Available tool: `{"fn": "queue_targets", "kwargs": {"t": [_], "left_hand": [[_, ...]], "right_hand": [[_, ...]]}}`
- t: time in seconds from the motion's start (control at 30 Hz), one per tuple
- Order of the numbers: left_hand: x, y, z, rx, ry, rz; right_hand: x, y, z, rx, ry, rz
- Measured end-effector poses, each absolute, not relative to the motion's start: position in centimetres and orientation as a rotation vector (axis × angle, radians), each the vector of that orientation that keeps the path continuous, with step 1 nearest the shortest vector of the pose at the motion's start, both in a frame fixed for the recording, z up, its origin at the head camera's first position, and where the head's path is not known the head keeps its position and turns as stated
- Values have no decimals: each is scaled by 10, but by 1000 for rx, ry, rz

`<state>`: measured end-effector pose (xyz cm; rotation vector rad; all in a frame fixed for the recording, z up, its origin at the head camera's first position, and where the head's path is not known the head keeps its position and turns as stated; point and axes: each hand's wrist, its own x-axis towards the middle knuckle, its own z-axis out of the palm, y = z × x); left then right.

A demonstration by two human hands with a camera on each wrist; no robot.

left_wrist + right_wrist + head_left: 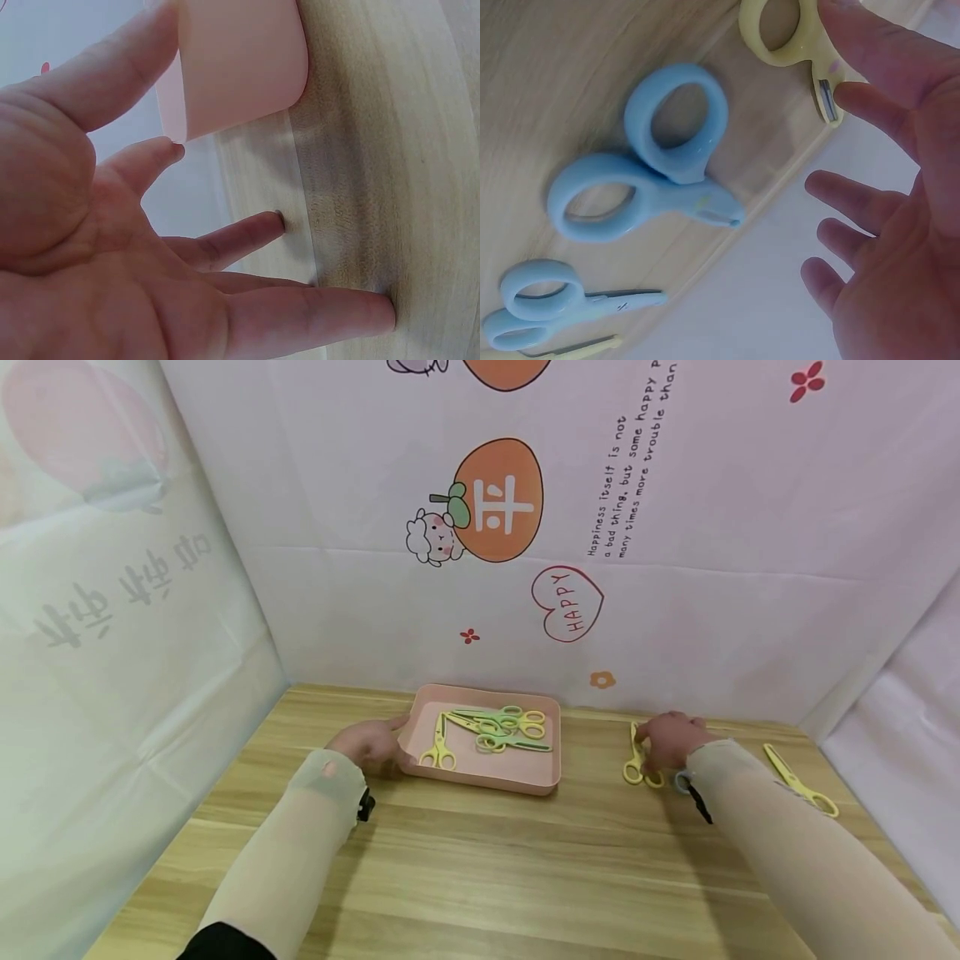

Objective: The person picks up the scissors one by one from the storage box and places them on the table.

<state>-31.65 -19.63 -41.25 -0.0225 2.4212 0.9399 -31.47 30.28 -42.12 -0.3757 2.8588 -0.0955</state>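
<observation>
Right hand (678, 742) is seemingly pinching one-o'clock yellow scissors (821, 52), straight-fingered left hand (371, 743) touching part-filled tray (525, 767), blue scissors (705, 201) lying outside

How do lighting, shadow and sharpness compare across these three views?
Head: brightly lit, with a soft shadow on the wooden table beside the left forearm, and the English lettering legible; left wrist: shadow darkens the wood near the pink tray; right wrist: duller than the head view, the larger-looking blue scissors slightly soft.
</observation>
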Motion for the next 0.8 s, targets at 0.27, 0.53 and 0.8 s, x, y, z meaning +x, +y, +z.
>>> {"fn": "queue_targets", "kwargs": {"t": [0.27,0.53,0.8], "left_hand": [[-315,-195,-410,-37,2418,950],[-313,-195,-412,-48,2427,955],[-314,-195,-412,-33,2432,953]], "right_hand": [[-315,311,-424,-348,2861,-71],[-316,312,-425,-364,2872,-90],[-320,286,-402,-395,2920,-166]]}}
